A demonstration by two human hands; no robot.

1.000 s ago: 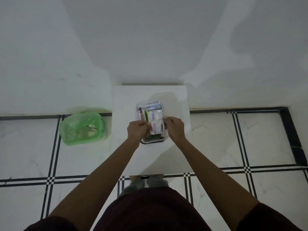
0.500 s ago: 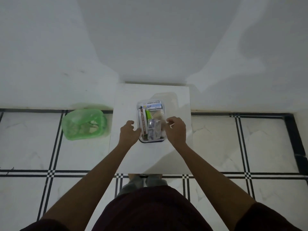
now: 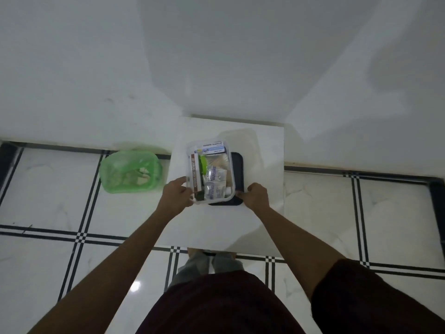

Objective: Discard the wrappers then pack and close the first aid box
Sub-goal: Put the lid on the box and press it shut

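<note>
A view from above onto a small white counter (image 3: 224, 225) standing against a white wall, with a black-lined white tile floor (image 3: 337, 213) around it. On the counter sits a clear plastic first aid box (image 3: 210, 173), open at the top and filled with supplies: a white carton with blue print at the far end, a long brown-and-white packet along the left wall, something bright green beside it, and clear-wrapped gauze packs near the front. The box overlaps a dark lid (image 3: 237, 179) that lies flat on the counter, sticking out from under its right and near edges. The left hand (image 3: 177, 196) grips the box at its near left corner, fingers curled on the wall. The right hand (image 3: 256, 195) is closed on the near right corner of the dark lid. On the floor to the left of the counter sits a green bin (image 3: 131, 171) with pale scraps of wrapper inside
</note>
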